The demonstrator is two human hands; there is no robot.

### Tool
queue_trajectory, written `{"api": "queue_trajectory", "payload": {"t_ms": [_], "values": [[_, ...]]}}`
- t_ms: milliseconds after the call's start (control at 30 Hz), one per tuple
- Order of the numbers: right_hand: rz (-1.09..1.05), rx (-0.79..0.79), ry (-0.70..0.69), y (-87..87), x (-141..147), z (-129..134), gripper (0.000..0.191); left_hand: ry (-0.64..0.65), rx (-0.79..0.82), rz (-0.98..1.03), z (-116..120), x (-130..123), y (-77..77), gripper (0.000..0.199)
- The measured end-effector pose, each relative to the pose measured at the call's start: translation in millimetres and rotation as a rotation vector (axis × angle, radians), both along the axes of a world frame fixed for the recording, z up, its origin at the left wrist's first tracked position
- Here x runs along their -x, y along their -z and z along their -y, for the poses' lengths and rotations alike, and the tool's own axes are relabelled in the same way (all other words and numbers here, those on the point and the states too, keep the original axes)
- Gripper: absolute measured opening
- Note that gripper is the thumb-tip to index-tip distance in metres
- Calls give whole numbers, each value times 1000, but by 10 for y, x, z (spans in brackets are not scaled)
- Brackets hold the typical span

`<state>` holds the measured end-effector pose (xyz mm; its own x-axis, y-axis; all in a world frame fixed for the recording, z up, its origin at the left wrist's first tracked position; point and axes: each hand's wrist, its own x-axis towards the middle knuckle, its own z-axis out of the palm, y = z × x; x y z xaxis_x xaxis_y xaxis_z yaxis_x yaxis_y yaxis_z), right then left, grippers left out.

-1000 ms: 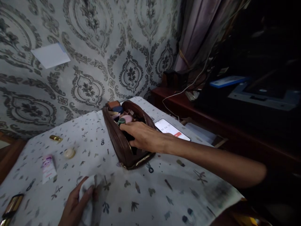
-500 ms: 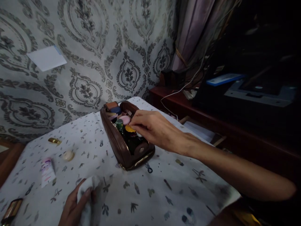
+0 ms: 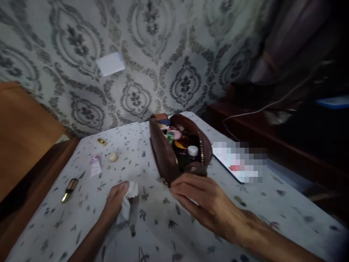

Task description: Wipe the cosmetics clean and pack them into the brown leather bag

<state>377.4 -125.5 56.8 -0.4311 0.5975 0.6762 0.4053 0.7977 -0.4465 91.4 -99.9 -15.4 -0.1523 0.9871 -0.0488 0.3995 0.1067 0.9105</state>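
A brown zip bag (image 3: 163,153) stands on the patterned white cloth with its top gaping. Inside it I make out a white-capped jar (image 3: 193,151), a green-capped bottle (image 3: 170,137), a pink round item (image 3: 176,134) and an amber-gold item (image 3: 180,145). My right hand (image 3: 203,198) is closed at the bag's near end, fingertips pinched against its lower front edge beside the zipper; the exact grip is hidden. To the left, my left hand (image 3: 117,196) is closed around a crumpled white cloth or tissue (image 3: 125,207), just over the table.
Left on the table (image 3: 152,240) lie a gold tube (image 3: 101,141), a small cream jar (image 3: 112,157), a pink-and-white squeeze tube (image 3: 95,166) and a gold-and-dark cosmetic case (image 3: 69,190). A phone (image 3: 231,163) with blurred screen lies right of the bag. Patterned wallpaper rises behind.
My right hand has left the bag's contents and come down to its near end. The view has swung left, bringing a wooden panel into sight; the phone now shows. My left hand still holds the cloth.
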Motion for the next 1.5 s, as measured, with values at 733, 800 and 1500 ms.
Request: {"api": "queue_trajectory", "payload": {"t_ms": [733, 800, 1500], "values": [[-392, 1000, -102, 822, 1310, -374, 25, 5, -343, -610, -1181, 617, 39, 23], [-375, 958, -101, 903, 1285, -385, 26, -6, -340, -604, -1156, 600, 60, 20], [-650, 1057, -295, 924, 1305, -317, 52, 85, -360, 72, 65, -101, -72, 29]]}}
